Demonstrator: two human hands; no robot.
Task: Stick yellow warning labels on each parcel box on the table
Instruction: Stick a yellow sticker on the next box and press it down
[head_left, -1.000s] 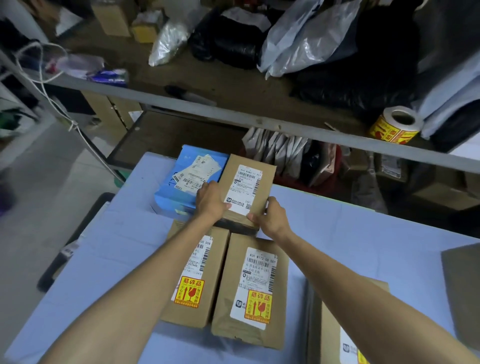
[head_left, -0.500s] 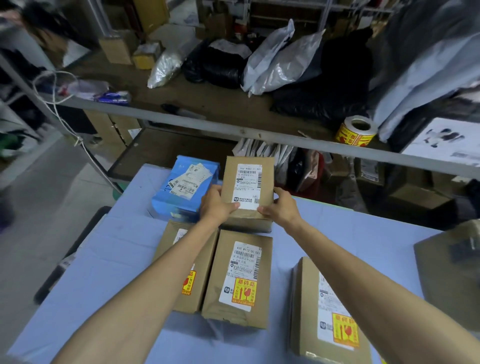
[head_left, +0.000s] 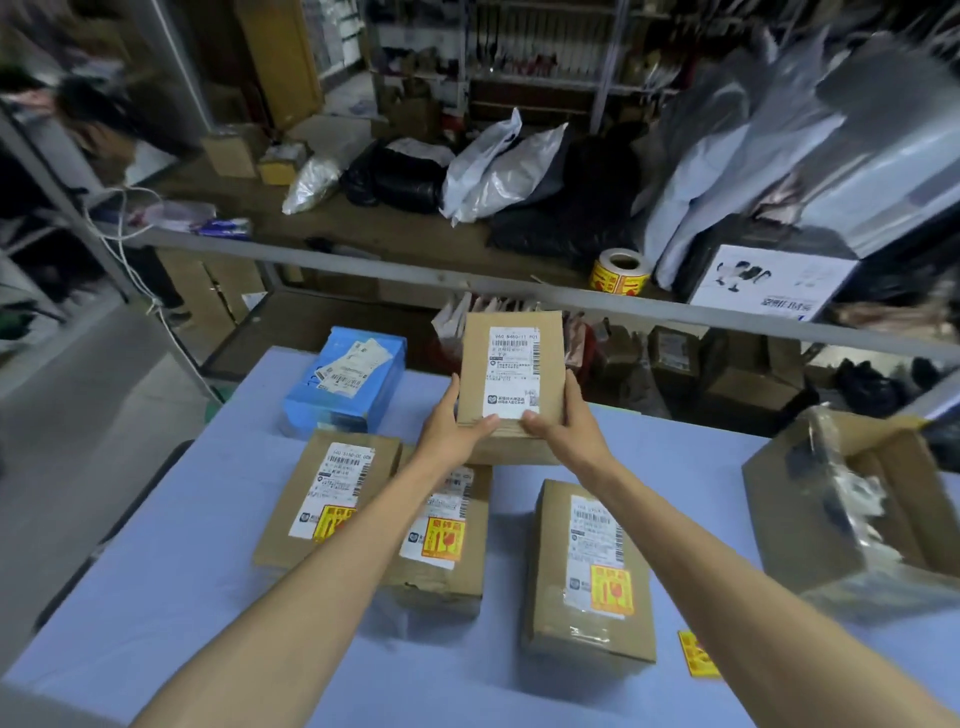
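I hold a small brown parcel box above the blue table, tilted up toward me; it bears a white shipping label and no yellow label. My left hand grips its lower left edge, my right hand its lower right edge. Three brown boxes lie below: the left box, the middle box partly under my left forearm, and the right box. Each carries a yellow warning label. A blue box lies at the far left. A loose yellow label lies on the table.
A roll of yellow labels stands on the shelf behind a grey rail. An open brown carton with plastic wrap sits at the table's right edge. Bags and parcels crowd the shelf. A person stands at the far left.
Both hands have lifted the small brown box off the table and tipped it up toward me. The view has tilted up, showing the right box and the loose label.
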